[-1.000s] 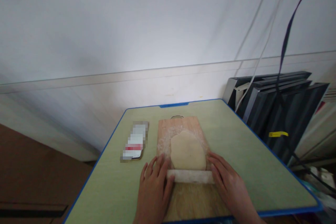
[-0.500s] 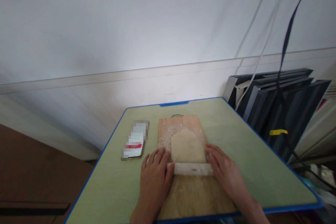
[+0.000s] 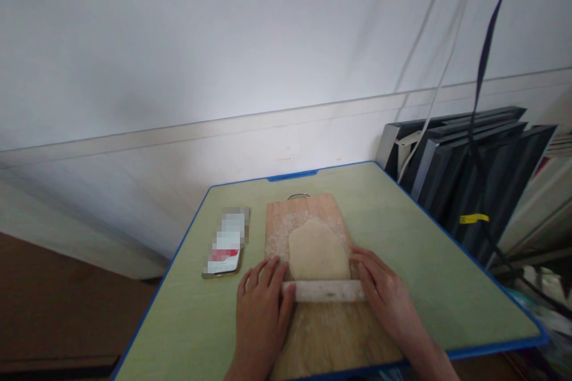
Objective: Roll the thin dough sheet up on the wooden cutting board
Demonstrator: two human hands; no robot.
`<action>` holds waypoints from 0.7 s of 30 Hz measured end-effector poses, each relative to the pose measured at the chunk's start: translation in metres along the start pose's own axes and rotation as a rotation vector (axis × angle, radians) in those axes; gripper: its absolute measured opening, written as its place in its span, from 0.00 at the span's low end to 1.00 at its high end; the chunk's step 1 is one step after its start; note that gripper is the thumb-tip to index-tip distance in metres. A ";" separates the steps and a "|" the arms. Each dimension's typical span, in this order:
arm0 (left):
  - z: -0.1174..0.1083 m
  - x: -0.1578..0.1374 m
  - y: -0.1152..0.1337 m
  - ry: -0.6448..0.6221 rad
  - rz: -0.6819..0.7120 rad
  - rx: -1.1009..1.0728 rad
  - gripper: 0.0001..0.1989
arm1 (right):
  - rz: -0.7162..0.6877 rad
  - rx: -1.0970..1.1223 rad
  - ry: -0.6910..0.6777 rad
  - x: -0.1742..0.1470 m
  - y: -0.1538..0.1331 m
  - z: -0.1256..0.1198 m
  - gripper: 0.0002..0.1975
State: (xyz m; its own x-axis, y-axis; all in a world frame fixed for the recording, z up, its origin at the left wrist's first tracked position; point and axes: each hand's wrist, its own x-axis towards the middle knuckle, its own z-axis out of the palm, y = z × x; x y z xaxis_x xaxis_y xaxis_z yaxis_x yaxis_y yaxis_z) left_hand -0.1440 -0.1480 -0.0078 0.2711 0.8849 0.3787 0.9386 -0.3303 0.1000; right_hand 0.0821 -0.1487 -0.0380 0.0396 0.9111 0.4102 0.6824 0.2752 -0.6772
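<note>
A floured rolling pin (image 3: 329, 291) lies crosswise at the near edge of a flat, pale sheet of dough (image 3: 318, 250). My left hand (image 3: 263, 303) covers the pin's left end, its fingers resting over it and the thumb along the near side. Over the right end curls my right hand (image 3: 385, 290), fingers pointing forward beside the dough. Both ends of the pin are hidden under the hands. Beneath the dough is a wooden cutting board (image 3: 330, 339), dusted with flour around the sheet, with a metal loop handle (image 3: 298, 196) at its far end.
The board sits on a green table (image 3: 415, 262) with a blue rim. A phone (image 3: 227, 242), its screen blurred, lies left of the board. Dark flat panels (image 3: 487, 172) lean at the right, with a black strap (image 3: 485, 65) hanging before them. A white wall (image 3: 250, 41) stands behind.
The view has shifted slightly. Both hands stay on the rolling pin, which remains at the dough's near edge with hardly any movement.
</note>
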 end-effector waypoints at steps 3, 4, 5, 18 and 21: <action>-0.001 0.001 0.000 0.003 -0.008 -0.003 0.16 | 0.001 0.004 0.004 0.000 -0.001 -0.001 0.14; -0.001 0.001 0.000 0.003 -0.009 -0.004 0.16 | 0.003 0.005 0.006 0.000 -0.002 -0.001 0.14; -0.001 0.001 0.000 0.001 -0.010 -0.004 0.16 | 0.005 0.005 0.004 0.000 -0.002 -0.001 0.13; -0.001 0.000 0.000 -0.028 -0.015 0.001 0.16 | 0.006 0.008 0.013 -0.001 0.000 0.000 0.13; -0.002 0.000 0.000 -0.033 -0.017 0.000 0.16 | 0.002 0.012 0.013 -0.001 0.000 0.000 0.13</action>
State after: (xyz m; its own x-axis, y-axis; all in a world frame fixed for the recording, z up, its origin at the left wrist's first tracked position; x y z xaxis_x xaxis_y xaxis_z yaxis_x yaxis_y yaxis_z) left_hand -0.1439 -0.1488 -0.0064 0.2615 0.9007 0.3468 0.9431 -0.3149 0.1066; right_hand 0.0819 -0.1500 -0.0386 0.0504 0.9076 0.4167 0.6734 0.2773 -0.6853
